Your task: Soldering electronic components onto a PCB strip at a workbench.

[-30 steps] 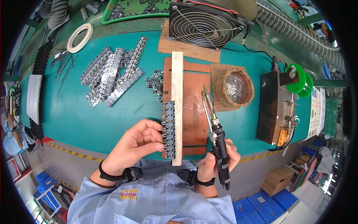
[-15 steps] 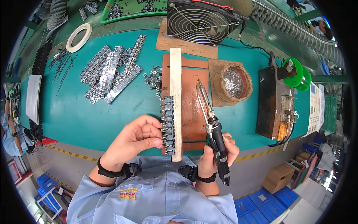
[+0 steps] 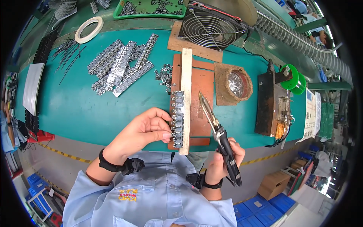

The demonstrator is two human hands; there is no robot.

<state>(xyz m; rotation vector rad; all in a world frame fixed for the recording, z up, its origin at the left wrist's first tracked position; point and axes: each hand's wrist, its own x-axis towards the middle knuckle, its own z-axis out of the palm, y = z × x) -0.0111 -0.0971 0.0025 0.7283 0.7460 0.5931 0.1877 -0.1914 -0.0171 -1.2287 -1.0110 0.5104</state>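
Observation:
My right hand (image 3: pixel 227 160) is wrapped round the black handle of a soldering iron (image 3: pixel 223 145) with a thin metal tube along its shaft. The iron's tip points away from me, above the brown board (image 3: pixel 199 117) and just right of a pale straight bar (image 3: pixel 186 81). Along the bar's left side lies a row of small dark blocks with metal pins (image 3: pixel 178 121). My left hand (image 3: pixel 149 126) is closed at the left edge of that row, thumb and curled fingers together near its lower end. Whatever sits between those fingertips is too small to make out.
Left of the board are small loose metal parts (image 3: pixel 165 75) and a pile of component strips (image 3: pixel 123 68). A round solder pot (image 3: pixel 239 85) stands right of the board, with a fan (image 3: pixel 211 26) behind. Further right is a metal box (image 3: pixel 269 106) with a green spool (image 3: pixel 290 78).
The whole view has shifted a little. The soldering iron's tip has come nearer to me and closer to the pale bar. My left hand keeps its place at the row of blocks.

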